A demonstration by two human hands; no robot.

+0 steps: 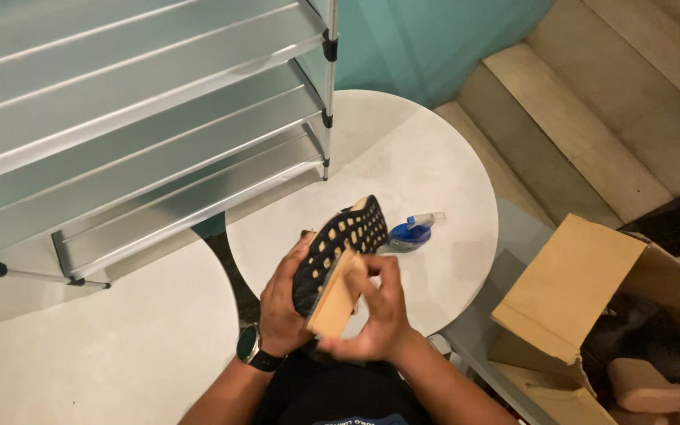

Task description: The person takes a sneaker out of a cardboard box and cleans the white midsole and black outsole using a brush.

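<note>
My left hand grips a black shoe held sole-up; the sole is black with tan dots. A dark watch sits on that wrist. My right hand holds a tan wooden brush block pressed against the heel end of the sole. Both hands are above the near edge of a round white table.
A blue spray bottle lies on the table just beyond the shoe. A metal shoe rack stands at the left. An open cardboard box sits at the right. Steps rise at the upper right.
</note>
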